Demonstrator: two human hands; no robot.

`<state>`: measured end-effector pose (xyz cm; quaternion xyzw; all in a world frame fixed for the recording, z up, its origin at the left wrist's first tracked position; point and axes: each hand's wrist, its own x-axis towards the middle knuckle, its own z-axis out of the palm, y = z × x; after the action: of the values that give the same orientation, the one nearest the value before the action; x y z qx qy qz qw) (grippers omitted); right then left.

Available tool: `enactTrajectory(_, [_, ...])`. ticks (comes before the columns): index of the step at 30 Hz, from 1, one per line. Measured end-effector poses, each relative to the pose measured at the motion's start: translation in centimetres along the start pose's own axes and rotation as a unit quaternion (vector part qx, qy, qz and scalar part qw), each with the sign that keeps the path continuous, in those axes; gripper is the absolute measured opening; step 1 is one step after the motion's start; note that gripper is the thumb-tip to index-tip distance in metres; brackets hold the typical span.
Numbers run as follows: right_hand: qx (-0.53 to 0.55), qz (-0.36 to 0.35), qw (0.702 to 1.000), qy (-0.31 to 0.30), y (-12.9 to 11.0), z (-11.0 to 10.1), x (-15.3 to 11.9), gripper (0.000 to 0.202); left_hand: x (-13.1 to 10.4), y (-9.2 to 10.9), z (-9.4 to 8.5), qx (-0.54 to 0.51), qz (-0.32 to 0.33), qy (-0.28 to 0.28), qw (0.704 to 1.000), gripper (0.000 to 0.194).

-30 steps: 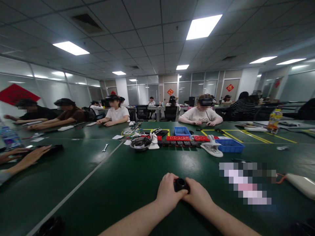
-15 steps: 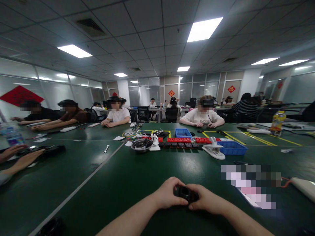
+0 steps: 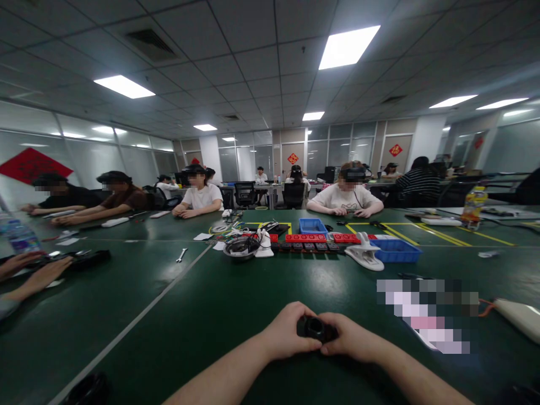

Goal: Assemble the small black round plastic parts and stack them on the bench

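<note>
Small black round part [image 3: 315, 327] gripped between both hands, left hand [image 3: 287, 331] and right hand [image 3: 352, 340] closed on it. Held just above the green counter [image 3: 202, 315].

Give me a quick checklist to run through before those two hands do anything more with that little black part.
1. Left hand grips the small black part: ok.
2. Right hand grips it from the other side: ok.
3. Part held above the green table, not resting on it: cannot tell.
4. Green surface right around the hands bare: ok.
5. Part's round opening visible to the camera: ok.
6. Neighbour's hands well apart: ok.
</note>
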<state>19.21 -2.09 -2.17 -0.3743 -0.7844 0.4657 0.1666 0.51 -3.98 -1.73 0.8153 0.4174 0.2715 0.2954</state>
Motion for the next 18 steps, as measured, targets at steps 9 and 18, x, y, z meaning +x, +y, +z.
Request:
enactTrajectory(9, [-0.004, -0.014, 1.0, -0.007, 0.26, -0.05, 0.14, 0.037, -0.29, 1.06, 0.32, 0.1, 0.031, 0.028, 0.994, 0.042])
enactTrajectory(18, [-0.006, -0.012, 1.0, 0.0, 0.55, -0.05, 0.25, 0.038, -0.21, 0.79, 0.26, 0.074, 0.023, 0.025, 0.997, 0.041])
